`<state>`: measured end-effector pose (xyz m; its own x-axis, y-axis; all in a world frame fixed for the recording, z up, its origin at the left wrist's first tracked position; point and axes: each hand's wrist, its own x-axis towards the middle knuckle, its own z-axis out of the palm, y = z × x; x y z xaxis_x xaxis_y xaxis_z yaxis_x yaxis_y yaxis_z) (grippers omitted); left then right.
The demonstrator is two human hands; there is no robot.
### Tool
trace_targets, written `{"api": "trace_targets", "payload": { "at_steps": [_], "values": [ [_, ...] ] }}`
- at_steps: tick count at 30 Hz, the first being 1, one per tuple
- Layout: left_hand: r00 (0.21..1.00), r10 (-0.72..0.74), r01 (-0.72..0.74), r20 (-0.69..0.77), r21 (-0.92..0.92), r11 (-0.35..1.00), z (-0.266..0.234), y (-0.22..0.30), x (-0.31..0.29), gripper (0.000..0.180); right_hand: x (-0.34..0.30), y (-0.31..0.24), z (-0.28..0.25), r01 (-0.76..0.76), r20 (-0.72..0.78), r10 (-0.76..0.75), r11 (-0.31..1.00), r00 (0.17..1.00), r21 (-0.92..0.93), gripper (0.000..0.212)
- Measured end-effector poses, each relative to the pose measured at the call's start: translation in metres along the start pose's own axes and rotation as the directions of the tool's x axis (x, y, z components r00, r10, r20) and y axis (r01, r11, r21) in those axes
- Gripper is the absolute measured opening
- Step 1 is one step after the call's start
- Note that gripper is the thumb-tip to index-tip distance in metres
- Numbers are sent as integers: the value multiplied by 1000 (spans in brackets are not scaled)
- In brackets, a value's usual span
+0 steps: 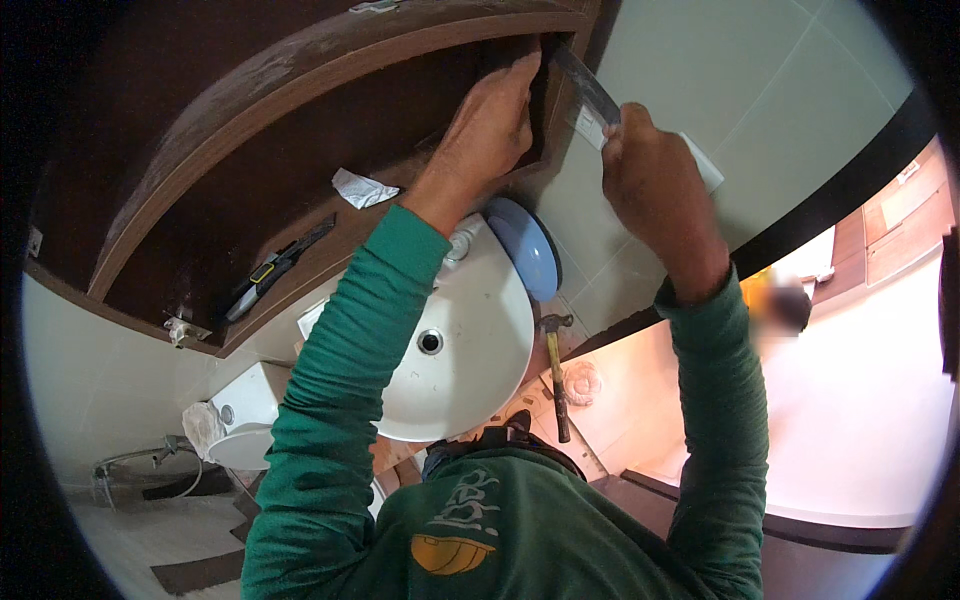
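Above the sink is a dark brown wooden cabinet (230, 110) with an open front. My left hand (490, 125) reaches into its right end, fingers curled near the corner; what they hold, if anything, is hidden. My right hand (655, 185) is closed around a tool with a flat dark metal blade (590, 88); its handle is hidden in my grip. The blade tip points at the cabinet's right corner, close to my left fingertips. A crumpled white paper (363, 189) and a utility knife (268, 272) lie on the cabinet's lower board.
Below is a white washbasin (470, 340), with a blue bowl (524, 248) at its back right. A claw hammer (556, 370) lies beside the basin. A white toilet (250, 405) stands lower left. Another person (780, 305) is beyond the dark frame at right.
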<state>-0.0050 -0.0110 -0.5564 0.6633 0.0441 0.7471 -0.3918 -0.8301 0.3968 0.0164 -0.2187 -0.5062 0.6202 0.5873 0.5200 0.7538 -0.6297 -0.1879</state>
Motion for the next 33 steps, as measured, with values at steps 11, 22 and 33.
{"api": "trace_targets", "payload": {
  "at_steps": [11,22,33],
  "values": [
    [999,48,-48,20,7,999,9,-12,-9,77,-6,12,24,50,45,-52,998,998,34,20],
    [983,-66,59,169,48,997,21,-35,-28,77,-30,27,110,237,-263,-210,968,942,76,16],
    [978,151,-158,-143,-40,987,20,-26,-24,73,-5,27,37,111,-39,-112,994,993,-13,15]
  ]
}}
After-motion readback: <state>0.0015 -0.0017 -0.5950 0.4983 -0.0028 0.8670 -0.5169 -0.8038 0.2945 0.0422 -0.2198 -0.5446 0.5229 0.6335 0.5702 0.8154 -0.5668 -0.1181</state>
